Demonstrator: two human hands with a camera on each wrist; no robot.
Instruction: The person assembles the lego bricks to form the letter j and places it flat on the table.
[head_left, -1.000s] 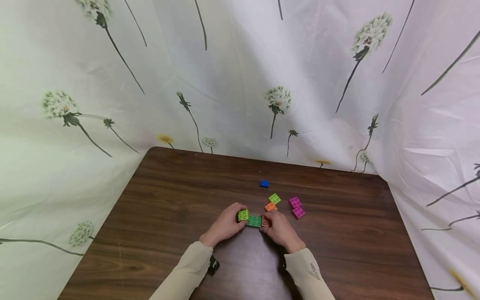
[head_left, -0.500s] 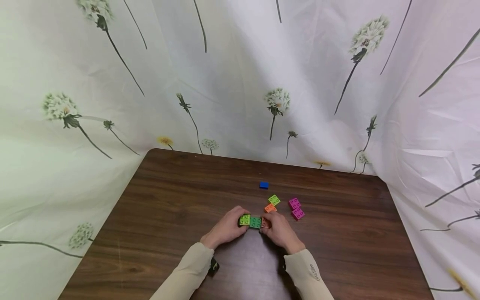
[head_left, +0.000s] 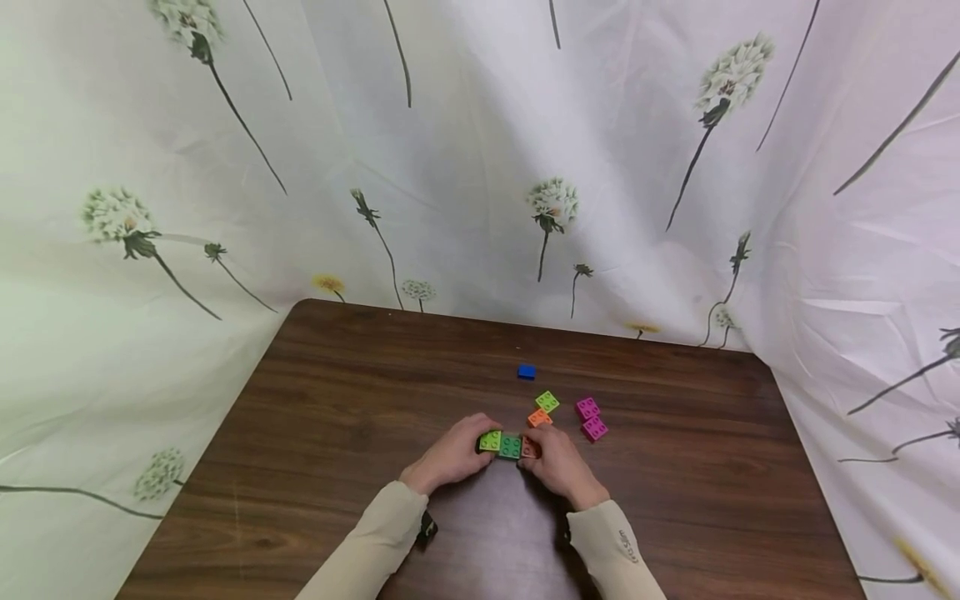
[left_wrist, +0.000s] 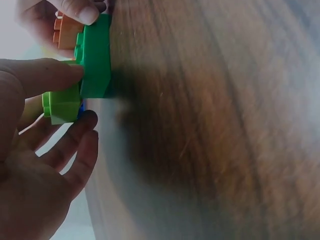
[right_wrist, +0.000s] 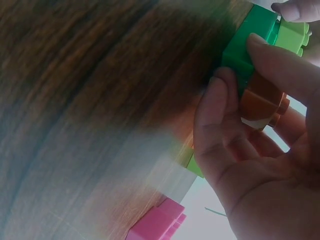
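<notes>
A green toy building brick (head_left: 511, 447) sits on the table, with a lime brick (head_left: 491, 441) over its left end and an orange-brown brick (head_left: 529, 447) over its right end. Both upper bricks overhang it. My left hand (head_left: 452, 452) pinches the lime brick, thumb on its near side. With my right hand (head_left: 558, 462) I grip the other end; in the right wrist view the thumb lies against the green brick (right_wrist: 237, 57) beside the orange-brown brick (right_wrist: 260, 97). Fingers partly hide both upper bricks.
Beyond the hands lie a loose lime brick (head_left: 547, 402) and an orange brick (head_left: 539, 417), close together. Two magenta bricks (head_left: 588, 408) touch to their right. Farther back is a blue brick (head_left: 527, 372). A flowered cloth (head_left: 450, 167) hangs behind the wooden table (head_left: 337, 392).
My left hand has shifted slightly right and nearer, bringing the lime brick from beside the green brick's left end to over it, squared up. The right hand has barely moved.
</notes>
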